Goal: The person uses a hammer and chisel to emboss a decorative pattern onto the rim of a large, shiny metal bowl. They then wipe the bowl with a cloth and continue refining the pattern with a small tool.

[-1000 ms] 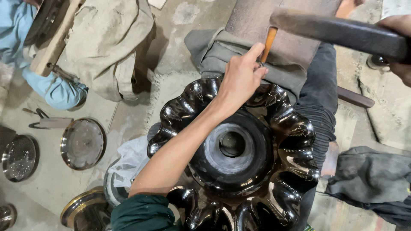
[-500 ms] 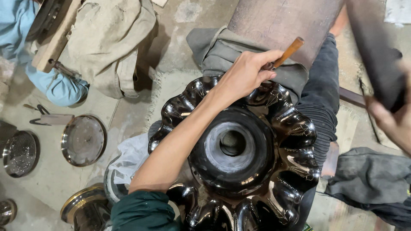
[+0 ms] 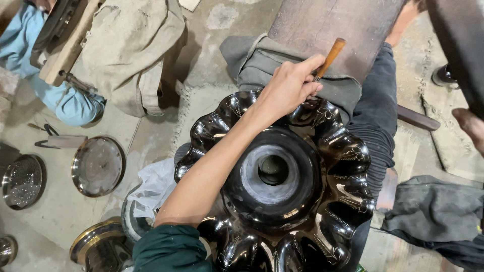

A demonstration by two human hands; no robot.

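A large black fluted metal vessel [image 3: 282,201] with a round central opening rests in front of me, with fine engraved marks on its lobes. My left hand [image 3: 290,85] reaches across it to the far rim and grips a small chisel with a wooden handle [image 3: 330,55], its tip on a far lobe. My right hand [image 3: 470,126] shows only partly at the right edge, closed around the dark, blurred handle of a hammer [image 3: 459,50] that rises toward the top right, well away from the chisel.
A wooden block [image 3: 343,25] draped with grey cloth [image 3: 257,60] lies behind the vessel. Another person's light blue sleeve [image 3: 65,100] and a beige cloth [image 3: 131,45] are at top left. Round metal plates [image 3: 97,165] and scissors [image 3: 48,132] lie at left, and a dark cloth [image 3: 433,206] at right.
The hammer has swung from lying across above the chisel to the right edge, handle rising. My right hand has dropped lower at the right edge. The chisel handle tilts more to the right.
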